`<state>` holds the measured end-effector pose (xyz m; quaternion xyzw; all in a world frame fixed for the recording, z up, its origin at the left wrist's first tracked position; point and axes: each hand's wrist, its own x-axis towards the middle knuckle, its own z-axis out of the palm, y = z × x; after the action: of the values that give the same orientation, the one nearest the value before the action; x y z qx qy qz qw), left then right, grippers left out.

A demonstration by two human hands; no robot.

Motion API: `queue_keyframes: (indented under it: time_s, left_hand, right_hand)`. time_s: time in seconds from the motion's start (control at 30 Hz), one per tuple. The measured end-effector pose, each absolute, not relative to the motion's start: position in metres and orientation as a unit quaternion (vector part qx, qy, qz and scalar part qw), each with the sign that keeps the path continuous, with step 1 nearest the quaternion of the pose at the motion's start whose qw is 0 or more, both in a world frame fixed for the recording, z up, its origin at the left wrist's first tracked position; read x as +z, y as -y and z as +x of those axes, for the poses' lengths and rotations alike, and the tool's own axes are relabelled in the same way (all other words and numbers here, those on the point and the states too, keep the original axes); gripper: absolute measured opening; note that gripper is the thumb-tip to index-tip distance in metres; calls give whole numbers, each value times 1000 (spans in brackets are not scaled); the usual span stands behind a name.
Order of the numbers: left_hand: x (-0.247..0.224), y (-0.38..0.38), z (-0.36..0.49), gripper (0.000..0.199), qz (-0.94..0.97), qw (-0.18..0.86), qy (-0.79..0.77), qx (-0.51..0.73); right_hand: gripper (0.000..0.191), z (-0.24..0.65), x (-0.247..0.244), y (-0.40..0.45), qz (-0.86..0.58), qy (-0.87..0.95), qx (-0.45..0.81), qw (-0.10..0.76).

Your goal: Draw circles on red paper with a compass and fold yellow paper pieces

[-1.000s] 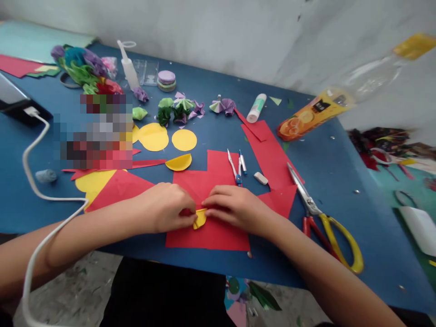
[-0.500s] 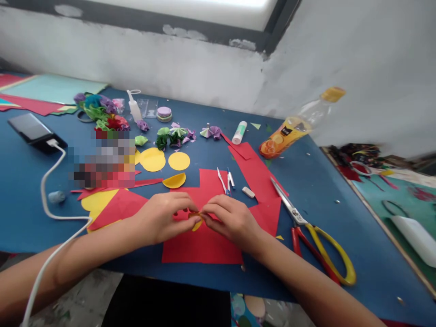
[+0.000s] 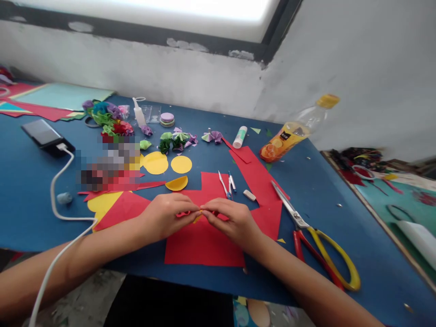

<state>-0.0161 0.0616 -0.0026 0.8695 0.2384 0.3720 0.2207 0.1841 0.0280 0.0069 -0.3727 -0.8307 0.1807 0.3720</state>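
Over the red paper sheet (image 3: 204, 245), my left hand (image 3: 166, 215) and right hand (image 3: 233, 220) pinch closed on one small yellow paper piece (image 3: 197, 217); squeezing unevenly could tear it or skew the fold.

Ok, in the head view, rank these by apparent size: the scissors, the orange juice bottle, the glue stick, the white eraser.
1. Red-and-yellow-handled metal scissors, though nearest the camera.
2. Clear plastic orange juice bottle, lying farther back.
3. White glue stick.
4. Small white eraser.
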Motion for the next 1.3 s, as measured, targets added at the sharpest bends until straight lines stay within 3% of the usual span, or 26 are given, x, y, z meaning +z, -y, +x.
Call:
queue_keyframes:
  time_s: [0.53,0.67,0.8,1.13,1.3]
  left_hand:
    - [4,-60,-18,21,891,173,-175,383]
    - [3,-57,-15,12,817,293,-211,449]
    - [1,-53,-8,10,774,371,-265,439]
    - [-2,-54,-9,10,764,410,-286,407]
    - [-6,-57,-9,10,761,403,-283,422]
  right_hand:
    - [10,181,11,-21,-375,828,176,377]
    - [8,174,11,-18,-418,750,293,421]
    - [7,168,6,-18,-434,701,359,438]
    - [2,179,5,-27,-434,780,191,408]
    - [2,178,5,-26,-429,788,165,409]
